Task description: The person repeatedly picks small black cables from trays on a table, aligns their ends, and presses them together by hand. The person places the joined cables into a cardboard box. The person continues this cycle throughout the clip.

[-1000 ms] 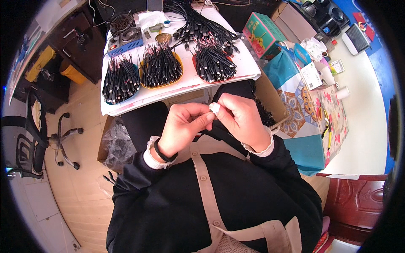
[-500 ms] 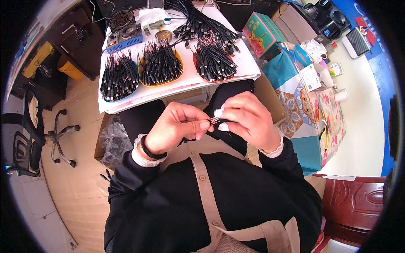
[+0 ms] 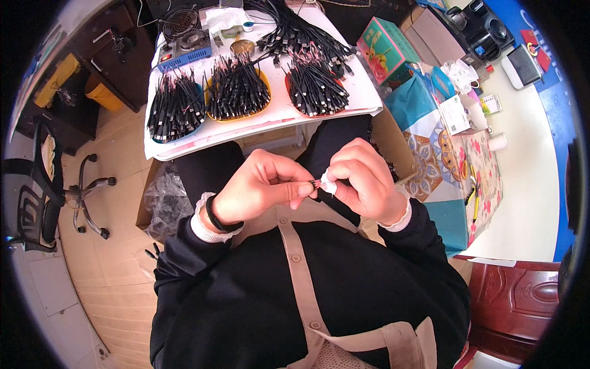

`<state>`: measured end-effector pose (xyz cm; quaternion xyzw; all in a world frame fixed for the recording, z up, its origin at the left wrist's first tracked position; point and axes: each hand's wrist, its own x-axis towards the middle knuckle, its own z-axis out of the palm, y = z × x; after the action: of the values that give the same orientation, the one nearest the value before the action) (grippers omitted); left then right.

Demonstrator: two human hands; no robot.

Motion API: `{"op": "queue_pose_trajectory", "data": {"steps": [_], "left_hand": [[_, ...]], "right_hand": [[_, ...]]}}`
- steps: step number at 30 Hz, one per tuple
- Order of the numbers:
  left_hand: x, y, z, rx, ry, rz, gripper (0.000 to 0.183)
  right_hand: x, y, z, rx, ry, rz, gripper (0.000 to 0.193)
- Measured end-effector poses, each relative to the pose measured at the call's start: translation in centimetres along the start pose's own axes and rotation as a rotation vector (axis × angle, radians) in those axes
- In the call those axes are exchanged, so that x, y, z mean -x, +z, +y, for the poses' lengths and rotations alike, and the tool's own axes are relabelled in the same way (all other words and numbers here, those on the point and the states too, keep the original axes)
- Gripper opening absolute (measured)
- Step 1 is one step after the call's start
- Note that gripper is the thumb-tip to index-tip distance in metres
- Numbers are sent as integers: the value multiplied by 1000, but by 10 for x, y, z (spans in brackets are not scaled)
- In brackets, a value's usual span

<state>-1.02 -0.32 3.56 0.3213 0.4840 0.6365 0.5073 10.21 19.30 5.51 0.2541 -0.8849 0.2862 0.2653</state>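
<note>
Above my lap, my left hand [image 3: 265, 183] is closed in a pinch on a few thin black cables, their reddish wire ends [image 3: 316, 183] poking out toward the right. My right hand [image 3: 364, 184] is closed too, its thumb and forefinger pinching those wire ends. White covers [image 3: 328, 186] sit on its fingertips. How many cables are held is hidden by the fingers. Beyond my hands, short black cables with metal plugs stand bunched in trays on a white table [image 3: 276, 117]: a left bunch [image 3: 176, 109], a middle bunch [image 3: 236, 92] and a right bunch [image 3: 316, 86].
Behind the bunches lie a blue soldering device [image 3: 184, 56], a solder spool [image 3: 247, 26] and a pile of longer black cables [image 3: 295, 31]. To the right are a green box [image 3: 384, 49] and a cloth-covered stand [image 3: 442, 209]. A wheeled chair [image 3: 37, 190] stands left.
The right fingers have come together and closed on the wire ends, which showed spread between the hands before. The left hand keeps its pinch. The view has shifted slightly.
</note>
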Motion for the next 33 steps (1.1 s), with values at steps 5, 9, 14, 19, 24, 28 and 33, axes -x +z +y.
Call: {"op": "queue_pose_trajectory", "data": {"steps": [5,9,14,19,24,28,33], "left_hand": [[-6,13,-6,-1029,726,330,9],[-6,14,-12,-1080,751,369,15],[-3,8,-18,-331,249,287,9],[-1,10,-18,-91,189,186,11],[-4,22,-27,-877,607,421,10],[-12,20,-34,-1294,864,401,31],[-7,12,-30,-610,446,358,6]], "right_hand": [[12,14,-6,-651,640,20,9],[17,20,-2,-1133,1046,40,11],[13,9,-3,-52,333,131,25],[5,6,-5,277,-33,95,35],[14,14,-4,-13,276,72,15],[22,19,6,-1409,1236,55,13],[20,14,4,-934,888,-31,12]]}}
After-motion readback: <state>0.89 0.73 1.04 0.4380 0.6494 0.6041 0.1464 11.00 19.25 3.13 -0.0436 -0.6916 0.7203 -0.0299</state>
